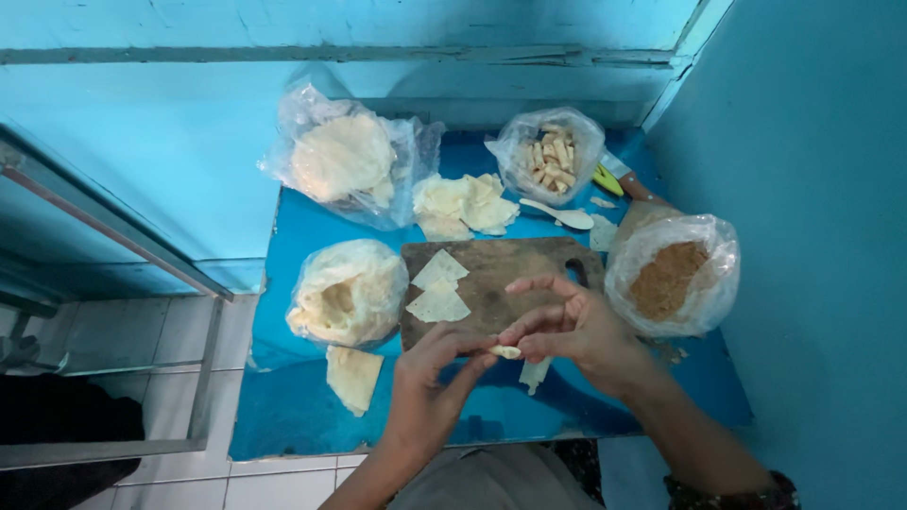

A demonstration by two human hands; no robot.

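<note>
While both hands meet above the near edge of the blue table top [302, 406], the work in hand appears to be the rolling of a small pale piece of thin dough wrapper [505, 351], and I judge it goes well only if the roll stays tight: the left hand [430, 373] pinches one end with narrow fingertips, the right hand [572, 326] pinches the other end between thumb and forefinger, its other fingers spread, so the pressure should be light and even, otherwise the thin sheet may tear or open. Going from largest to smallest, the clear plastic bag of large pale round sheets [345, 156] lies at the far left corner, open at the top, and a second clear bag of pale crumpled sheets [348, 291] lies at the left side, just beside the dark wooden cutting board [505, 274]. Near the right edge sits a clear plastic bag with brown crumbly filling [673, 274], open and about half full. At the far edge a smaller clear bag holding short pale sticks [551, 156] stands open. On the board lie two cut pale squares of wrapper [438, 288], touching each other; loose sheets [465, 206] rest behind the board, one folded sheet [353, 376] lies near the front left, and a white plastic spoon [562, 214] lies between the stick bag and the board.
</note>
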